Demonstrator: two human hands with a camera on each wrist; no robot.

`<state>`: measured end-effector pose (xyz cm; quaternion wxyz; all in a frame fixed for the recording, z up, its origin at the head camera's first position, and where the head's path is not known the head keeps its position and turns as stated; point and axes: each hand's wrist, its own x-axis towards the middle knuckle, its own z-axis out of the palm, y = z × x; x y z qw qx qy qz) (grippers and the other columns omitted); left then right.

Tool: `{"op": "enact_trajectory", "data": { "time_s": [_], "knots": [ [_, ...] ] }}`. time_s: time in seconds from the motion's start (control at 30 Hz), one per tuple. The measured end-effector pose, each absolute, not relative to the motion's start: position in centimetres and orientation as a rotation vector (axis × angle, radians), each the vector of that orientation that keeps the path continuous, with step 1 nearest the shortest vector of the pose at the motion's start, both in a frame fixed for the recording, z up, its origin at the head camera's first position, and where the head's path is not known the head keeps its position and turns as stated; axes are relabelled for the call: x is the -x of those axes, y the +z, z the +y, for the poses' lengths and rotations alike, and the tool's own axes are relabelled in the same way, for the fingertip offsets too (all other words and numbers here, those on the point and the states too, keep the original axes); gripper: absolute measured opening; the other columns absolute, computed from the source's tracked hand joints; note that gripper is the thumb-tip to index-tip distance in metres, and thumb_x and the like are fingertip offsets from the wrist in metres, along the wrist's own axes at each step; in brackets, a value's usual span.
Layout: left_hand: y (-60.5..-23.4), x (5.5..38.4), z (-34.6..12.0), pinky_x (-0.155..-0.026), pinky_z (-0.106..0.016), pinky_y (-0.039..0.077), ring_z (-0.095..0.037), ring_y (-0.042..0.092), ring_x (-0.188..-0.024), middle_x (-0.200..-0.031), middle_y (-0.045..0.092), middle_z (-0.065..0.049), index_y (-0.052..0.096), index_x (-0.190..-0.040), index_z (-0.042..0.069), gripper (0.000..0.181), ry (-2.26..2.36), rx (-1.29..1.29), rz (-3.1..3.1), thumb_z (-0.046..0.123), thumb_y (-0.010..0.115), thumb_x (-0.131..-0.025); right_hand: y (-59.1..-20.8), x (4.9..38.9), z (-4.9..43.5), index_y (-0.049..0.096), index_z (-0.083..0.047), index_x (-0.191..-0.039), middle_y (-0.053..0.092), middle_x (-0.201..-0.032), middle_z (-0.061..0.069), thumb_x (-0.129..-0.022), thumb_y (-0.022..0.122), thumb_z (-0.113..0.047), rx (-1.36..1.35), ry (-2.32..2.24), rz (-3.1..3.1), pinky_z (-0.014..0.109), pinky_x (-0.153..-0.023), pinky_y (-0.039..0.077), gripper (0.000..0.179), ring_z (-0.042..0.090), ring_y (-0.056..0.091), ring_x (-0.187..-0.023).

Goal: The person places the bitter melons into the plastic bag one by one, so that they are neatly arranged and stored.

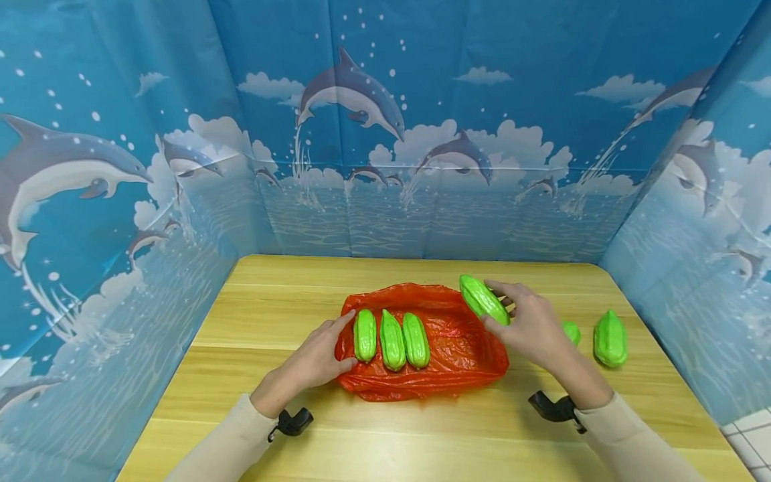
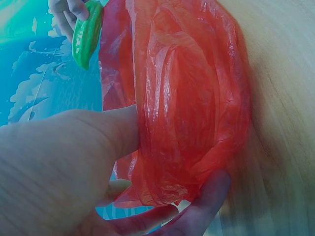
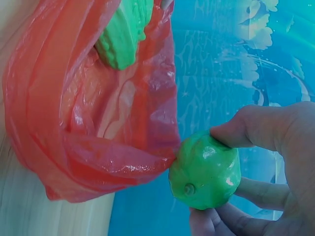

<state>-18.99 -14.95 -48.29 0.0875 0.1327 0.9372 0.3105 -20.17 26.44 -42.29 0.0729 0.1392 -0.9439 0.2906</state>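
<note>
Green, ridged, oblong gourd, we note, slants away leftward from the nearer, pinching right hand at the right rim of a red crinkled-plastic bag, left hand gripping the opposite rim.

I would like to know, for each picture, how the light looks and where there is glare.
Head view: fairly even light, pale sheen on the near part of the table; left wrist view: bluish cast, backdrop brightest at upper left, streaky highlights on the red bag; right wrist view: bluish again, white glints on the held green vegetable.
</note>
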Motion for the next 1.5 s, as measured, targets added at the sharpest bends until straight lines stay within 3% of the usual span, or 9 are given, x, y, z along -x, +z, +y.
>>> {"op": "enact_trajectory", "data": {
  "time_s": [0.8, 1.07, 1.23, 1.5],
  "knots": [
    [-48.2, 19.1, -14.9, -0.125, -0.068, 0.057, -0.048, 0.062, -0.153, -0.169, 0.059, -0.027, 0.039, -0.183, 0.013, 0.100, 0.909, -0.405, 2.783, 0.019, 0.094, -0.100, -42.9, 19.5, 23.7, 0.067, -0.004, -0.162, 0.079, -0.137, 0.020, -0.101, 0.090, -0.018, -0.516, 0.854, -2.819, 0.043, -0.081, 0.066, 0.066, 0.030, 0.076, -0.106],
    [-48.2, 19.0, -14.9, -0.125, -0.069, 0.056, -0.049, 0.061, -0.155, -0.170, 0.058, -0.027, 0.039, -0.183, 0.014, 0.100, 0.919, -0.392, 2.779, 0.019, 0.094, -0.099, -43.5, 19.5, 23.1, 0.065, -0.002, -0.163, 0.079, -0.136, 0.019, -0.102, 0.088, -0.019, -0.531, 0.893, -2.826, 0.045, -0.083, 0.068, 0.067, 0.029, 0.079, -0.106],
    [-48.1, 19.0, -14.8, -0.127, -0.068, 0.055, -0.049, 0.060, -0.156, -0.170, 0.059, -0.027, 0.040, -0.182, 0.012, 0.101, 0.932, -0.401, 2.780, 0.017, 0.094, -0.098, -44.1, 19.5, 22.8, 0.064, -0.001, -0.164, 0.079, -0.138, 0.019, -0.103, 0.088, -0.021, -0.532, 0.908, -2.844, 0.040, -0.082, 0.068, 0.068, 0.026, 0.079, -0.105],
    [-48.1, 19.0, -14.7, -0.127, -0.068, 0.055, -0.049, 0.061, -0.155, -0.170, 0.059, -0.028, 0.039, -0.182, 0.012, 0.100, 0.931, -0.390, 2.776, 0.017, 0.094, -0.099, -45.0, 19.6, 22.0, 0.063, 0.000, -0.163, 0.078, -0.144, 0.022, -0.104, 0.089, -0.023, -0.532, 0.908, -2.867, 0.042, -0.082, 0.069, 0.069, 0.025, 0.080, -0.104]
  ]
}}
